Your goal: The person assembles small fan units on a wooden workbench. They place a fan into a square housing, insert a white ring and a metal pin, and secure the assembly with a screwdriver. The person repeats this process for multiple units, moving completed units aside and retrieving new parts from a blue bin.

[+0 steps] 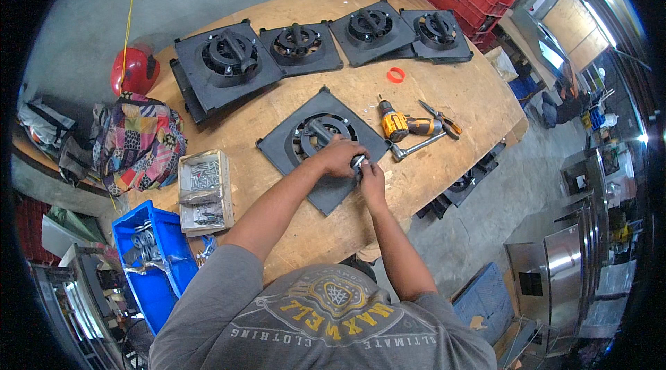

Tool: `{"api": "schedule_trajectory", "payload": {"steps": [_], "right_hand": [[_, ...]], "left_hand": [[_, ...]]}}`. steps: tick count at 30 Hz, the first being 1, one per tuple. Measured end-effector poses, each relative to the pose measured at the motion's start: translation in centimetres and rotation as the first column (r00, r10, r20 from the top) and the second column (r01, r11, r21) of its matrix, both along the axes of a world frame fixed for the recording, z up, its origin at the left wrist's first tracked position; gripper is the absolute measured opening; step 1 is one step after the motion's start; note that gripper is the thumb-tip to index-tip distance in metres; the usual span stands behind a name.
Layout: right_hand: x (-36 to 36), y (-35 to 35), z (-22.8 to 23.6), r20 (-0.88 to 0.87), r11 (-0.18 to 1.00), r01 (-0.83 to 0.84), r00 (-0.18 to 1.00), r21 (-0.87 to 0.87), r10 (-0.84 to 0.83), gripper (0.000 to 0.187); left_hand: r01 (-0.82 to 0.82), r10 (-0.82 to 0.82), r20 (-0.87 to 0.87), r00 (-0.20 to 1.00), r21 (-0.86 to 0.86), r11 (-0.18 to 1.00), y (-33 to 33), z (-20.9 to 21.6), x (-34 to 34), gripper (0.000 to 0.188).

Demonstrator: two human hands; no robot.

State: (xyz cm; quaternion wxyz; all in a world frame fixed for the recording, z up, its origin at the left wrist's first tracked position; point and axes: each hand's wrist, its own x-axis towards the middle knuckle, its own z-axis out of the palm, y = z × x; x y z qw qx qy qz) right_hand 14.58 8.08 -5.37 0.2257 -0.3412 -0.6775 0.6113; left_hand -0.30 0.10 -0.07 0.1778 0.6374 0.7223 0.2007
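wooden table (465, 99) | drill (397, 125), pliers (451, 125) near fan plate (307, 142) | left hand (337, 157), right hand (373, 180): grip pinching dark piece (357, 162)

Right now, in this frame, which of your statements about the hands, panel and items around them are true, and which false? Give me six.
1. A shiny part shows between the left hand and the right hand. True.
2. The drill lies to the right of the near panel. True.
3. The helmet is blue. False: the helmet is red.
4. The ring on the table is red. True.
5. The pliers are inside the blue bin. False: the pliers lie on the table.
6. The blue bin stands to the right of the near panel. False: the blue bin is to its left.
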Motion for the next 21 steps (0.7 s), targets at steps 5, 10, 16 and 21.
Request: {"api": "schedule_trajectory", "payload": {"steps": [5,10,16,21], "right_hand": [[0.5,1.0,0.3,0.079,0.955,-0.071,0.992,-0.287,0.098,0.035],[0.8,0.1,-1.2,0.148,0.847,-0.076,0.989,0.527,-0.003,0.040],[0.5,0.7,-0.7,-0.009,0.960,-0.158,0.987,-0.232,0.160,0.041],[1.6,0.3,-0.4,0.024,0.949,-0.086,0.995,-0.303,0.098,0.038]], "left_hand": [[-0.009,0.009,0.002,1.000,0.037,0.999,0.0,-0.2,0.1,0.062],[-0.016,0.015,0.012,1.000,0.041,0.999,0.2,-0.5,0.0,0.063],[-0.003,0.003,-0.015,1.000,0.021,1.000,0.1,-0.1,0.0,0.067],[-0.008,0.007,-0.010,1.000,-0.042,0.999,0.2,0.7,0.0,0.069]]}}
